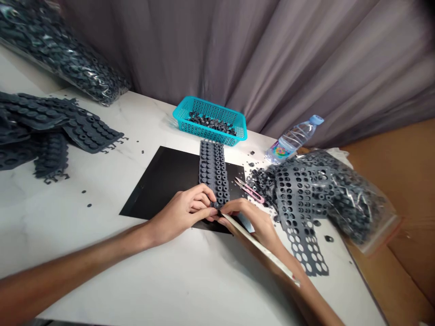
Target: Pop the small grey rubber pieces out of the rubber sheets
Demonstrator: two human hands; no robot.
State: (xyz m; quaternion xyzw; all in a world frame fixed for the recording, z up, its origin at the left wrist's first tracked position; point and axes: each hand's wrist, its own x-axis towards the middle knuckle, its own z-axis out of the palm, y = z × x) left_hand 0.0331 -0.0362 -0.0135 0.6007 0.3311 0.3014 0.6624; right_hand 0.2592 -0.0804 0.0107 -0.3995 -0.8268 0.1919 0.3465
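A dark rubber strip (212, 167) with rows of round parts lies over a black mat (166, 174). At its near end my left hand (192, 206) is closed, thumb and fingers pinching a small dark round part. My right hand (249, 217) meets it there, closed round a long thin white tool (263, 249) whose dark tip touches the small part. The tool's other end points down and to the right along my forearm. Pink-handled snips (249, 190) rest just to the right of the strip, beyond my right hand.
A turquoise basket (210, 131) of dark pieces stands behind the mat. To the right are a bottle (294, 139), loose pieces, a punched sheet (302, 213) and a plastic bag (356, 203). More strips (81, 124) and a full bag (68, 54) are at left.
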